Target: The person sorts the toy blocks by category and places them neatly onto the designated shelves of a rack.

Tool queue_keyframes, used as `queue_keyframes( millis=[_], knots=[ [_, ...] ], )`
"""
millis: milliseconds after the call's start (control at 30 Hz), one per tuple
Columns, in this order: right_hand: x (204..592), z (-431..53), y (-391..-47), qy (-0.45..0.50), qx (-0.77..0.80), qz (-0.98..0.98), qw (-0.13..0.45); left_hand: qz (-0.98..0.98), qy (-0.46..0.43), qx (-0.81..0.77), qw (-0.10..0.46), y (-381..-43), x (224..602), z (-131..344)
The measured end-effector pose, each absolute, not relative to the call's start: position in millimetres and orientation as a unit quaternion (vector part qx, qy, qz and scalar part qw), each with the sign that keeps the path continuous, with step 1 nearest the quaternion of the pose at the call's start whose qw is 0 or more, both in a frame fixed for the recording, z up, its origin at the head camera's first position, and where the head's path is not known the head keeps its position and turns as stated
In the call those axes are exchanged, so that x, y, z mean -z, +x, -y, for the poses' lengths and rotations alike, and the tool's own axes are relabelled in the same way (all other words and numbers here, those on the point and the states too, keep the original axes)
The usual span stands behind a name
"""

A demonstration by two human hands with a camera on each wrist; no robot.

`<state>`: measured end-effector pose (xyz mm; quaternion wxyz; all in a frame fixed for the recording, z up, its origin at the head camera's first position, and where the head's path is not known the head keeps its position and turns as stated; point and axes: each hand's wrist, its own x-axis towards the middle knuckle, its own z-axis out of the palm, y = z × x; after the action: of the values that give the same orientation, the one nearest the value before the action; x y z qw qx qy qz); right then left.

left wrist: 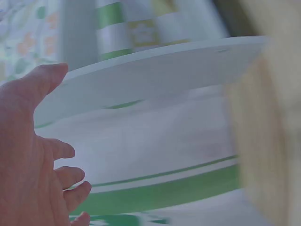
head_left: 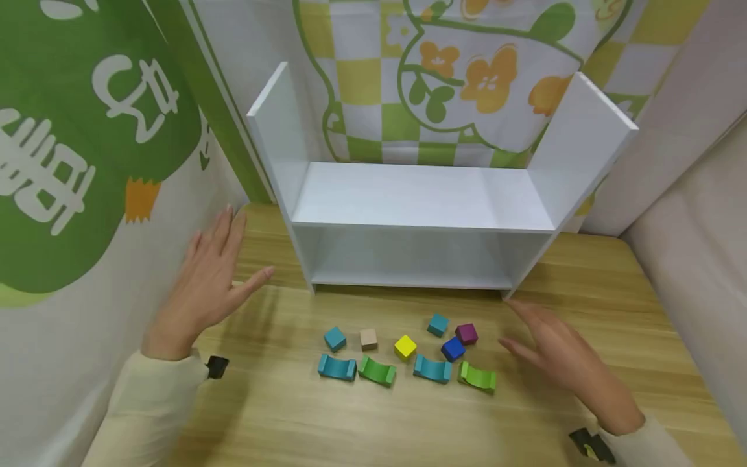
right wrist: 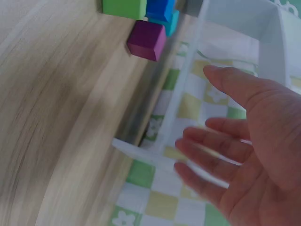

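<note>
A white two-tier shelf (head_left: 408, 194) stands on the wooden table. To its left, my left hand (head_left: 204, 285) is raised with its fingers straight and thumb spread, holding nothing. My right hand (head_left: 560, 353) hovers near the shelf's lower right corner, its fingers extended and apart from the blocks. In front of the shelf lie small cubes: a yellow cube (head_left: 405, 347), a dark blue cube (head_left: 452, 349), a purple cube (right wrist: 147, 40), a plain wood cube (head_left: 368, 338) and two teal ones. Nearer me is a row of curved blocks, two teal and two green, including a green curved block (head_left: 477, 377).
The wooden table (head_left: 327, 428) reaches toward me below the blocks. Behind the shelf hangs a checked, flowered cloth (head_left: 403, 97). A green and white printed cloth (head_left: 87, 130) borders the left side, and a pale cloth wall (head_left: 700, 259) the right.
</note>
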<state>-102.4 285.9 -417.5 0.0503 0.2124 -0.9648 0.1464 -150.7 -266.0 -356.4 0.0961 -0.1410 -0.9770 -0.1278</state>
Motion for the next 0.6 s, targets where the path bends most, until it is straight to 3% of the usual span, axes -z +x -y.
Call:
queue_keyframes(
  millis=[300,600],
  knots=[
    [430.8,-271.8,-127.1,0.322,-0.169,0.93,0.051,0.967,-0.161,0.098,0.169,-156.3,254.6,251.6],
    [447.4,-266.7,-143.1,0.357,-0.171,0.918,0.007,0.946,-0.21,0.047,0.244,-167.9,203.5,221.9]
  ],
)
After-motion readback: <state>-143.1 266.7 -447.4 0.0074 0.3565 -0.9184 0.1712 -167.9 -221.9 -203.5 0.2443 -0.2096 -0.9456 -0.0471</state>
